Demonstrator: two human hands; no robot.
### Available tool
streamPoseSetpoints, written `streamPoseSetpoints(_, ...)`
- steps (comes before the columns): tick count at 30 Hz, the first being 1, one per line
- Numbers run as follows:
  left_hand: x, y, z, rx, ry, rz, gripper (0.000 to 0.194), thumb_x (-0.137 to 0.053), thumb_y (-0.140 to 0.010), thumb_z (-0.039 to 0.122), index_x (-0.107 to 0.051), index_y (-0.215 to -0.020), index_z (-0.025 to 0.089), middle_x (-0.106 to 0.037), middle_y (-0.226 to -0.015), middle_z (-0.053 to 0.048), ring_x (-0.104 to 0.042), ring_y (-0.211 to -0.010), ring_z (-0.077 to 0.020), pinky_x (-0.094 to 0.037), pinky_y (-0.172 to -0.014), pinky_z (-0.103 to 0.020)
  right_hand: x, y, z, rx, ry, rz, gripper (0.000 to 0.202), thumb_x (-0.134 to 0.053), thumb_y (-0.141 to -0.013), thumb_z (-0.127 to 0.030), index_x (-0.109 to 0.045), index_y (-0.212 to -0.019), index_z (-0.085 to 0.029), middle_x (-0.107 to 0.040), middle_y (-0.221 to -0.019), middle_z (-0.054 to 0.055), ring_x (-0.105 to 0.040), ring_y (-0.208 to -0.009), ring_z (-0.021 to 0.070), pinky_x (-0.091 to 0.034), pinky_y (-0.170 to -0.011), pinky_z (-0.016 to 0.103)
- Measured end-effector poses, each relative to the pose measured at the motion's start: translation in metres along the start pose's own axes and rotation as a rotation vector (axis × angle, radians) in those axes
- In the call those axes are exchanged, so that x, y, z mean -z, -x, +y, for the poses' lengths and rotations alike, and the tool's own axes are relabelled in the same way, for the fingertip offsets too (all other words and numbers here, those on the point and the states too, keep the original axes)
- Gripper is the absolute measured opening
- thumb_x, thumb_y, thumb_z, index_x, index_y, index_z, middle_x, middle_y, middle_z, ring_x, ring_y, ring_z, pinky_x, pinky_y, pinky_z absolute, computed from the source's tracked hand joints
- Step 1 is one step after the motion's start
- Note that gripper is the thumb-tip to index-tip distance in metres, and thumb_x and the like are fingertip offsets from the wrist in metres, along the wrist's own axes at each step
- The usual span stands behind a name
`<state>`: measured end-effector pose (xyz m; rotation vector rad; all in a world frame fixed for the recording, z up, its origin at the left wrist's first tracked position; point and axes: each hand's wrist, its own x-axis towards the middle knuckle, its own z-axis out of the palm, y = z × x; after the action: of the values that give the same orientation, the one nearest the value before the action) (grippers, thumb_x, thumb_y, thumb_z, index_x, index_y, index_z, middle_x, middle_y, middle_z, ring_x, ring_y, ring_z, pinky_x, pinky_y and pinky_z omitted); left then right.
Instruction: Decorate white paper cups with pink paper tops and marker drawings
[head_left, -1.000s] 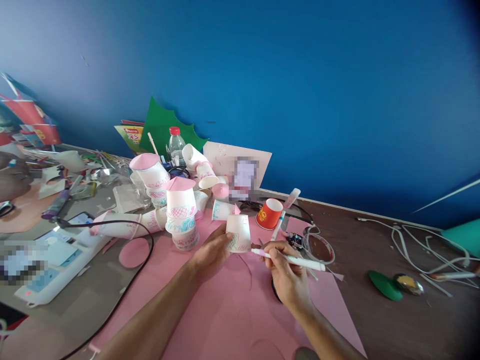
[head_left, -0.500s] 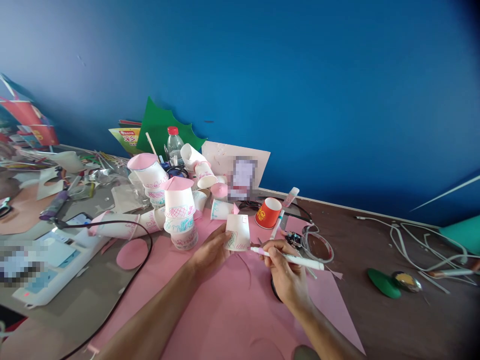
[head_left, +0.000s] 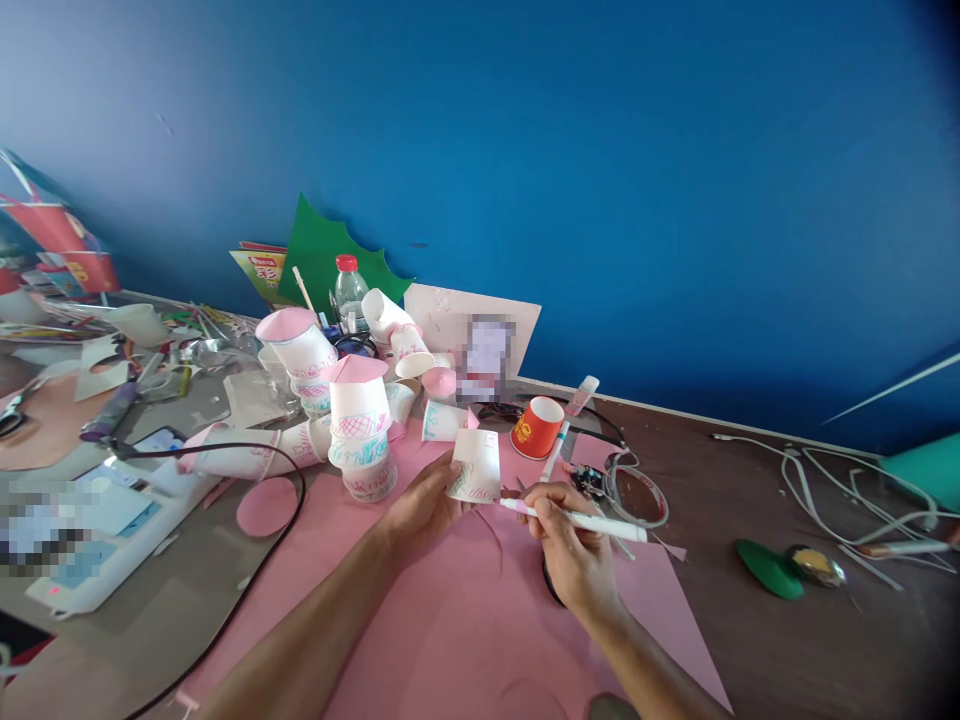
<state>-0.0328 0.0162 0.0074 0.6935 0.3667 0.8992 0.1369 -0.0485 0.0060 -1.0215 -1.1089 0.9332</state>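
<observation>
My left hand (head_left: 427,500) grips a white paper cup (head_left: 480,458) from its left side; pink and green pen marks run along the cup's lower part. In my right hand (head_left: 574,545) is a white marker (head_left: 604,524) with a pink tip end, pointing left at the cup's lower right corner. Whether the tip touches the cup I cannot tell. Both hands are over a pink paper sheet (head_left: 450,620). Left of them stands a stack of decorated paper cups (head_left: 360,420) under a pink paper cone. A red paper cup (head_left: 537,427) sits just beyond my right hand.
A second marker (head_left: 553,452) lies beside the red cup. Tape roll (head_left: 637,490) and scissors parts are near my right hand. A black cable (head_left: 289,530) curves across the left side. Back left holds more cups and a bottle (head_left: 349,290); white cables (head_left: 810,480) lie right.
The marker tip and right hand have shifted very slightly by the cup's lower edge. More pink marks show along that edge. Both hands keep their holds.
</observation>
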Motion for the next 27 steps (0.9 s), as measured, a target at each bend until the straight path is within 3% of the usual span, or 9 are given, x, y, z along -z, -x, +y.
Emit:
streamPoseSetpoints(10, 0.000, 0.000, 0.000, 0.025, 0.010, 0.020, 0.031, -0.062, -0.085, 0.035, -0.067, -0.103, 0.010, -0.071, -0.095, -0.013, -0.064, -0.100, -0.0278, -0.046, -0.090, -0.038, -0.002, -0.001, -0.003, -0.036, -0.073, 0.034, 0.026, -0.059, -0.088, -0.042, -0.064, -0.073, -0.021, -0.050, -0.059, -0.003, -0.047, -0.059, 0.0144, -0.040, -0.061, 0.030)
streamPoseSetpoints(21, 0.012, -0.002, -0.006, 0.035, 0.044, 0.054, 0.034, -0.060, -0.086, 0.035, -0.066, -0.110, 0.011, -0.071, -0.102, -0.012, -0.064, -0.099, -0.0254, -0.047, -0.091, -0.038, -0.003, -0.004, -0.004, -0.028, -0.149, 0.096, 0.025, -0.062, -0.086, -0.041, -0.062, -0.070, -0.022, -0.049, -0.057, -0.004, -0.047, -0.058, 0.0138, -0.041, -0.060, 0.029)
streamPoseSetpoints(27, 0.012, -0.004, -0.007, 0.049, 0.062, 0.048, 0.037, -0.055, -0.089, 0.038, -0.065, -0.112, 0.011, -0.071, -0.103, -0.013, -0.063, -0.103, -0.0271, -0.047, -0.092, -0.040, -0.004, -0.001, -0.001, -0.033, -0.125, 0.054, 0.024, -0.058, -0.090, -0.042, -0.063, -0.079, -0.022, -0.051, -0.062, -0.003, -0.054, -0.066, 0.0160, -0.045, -0.068, 0.032)
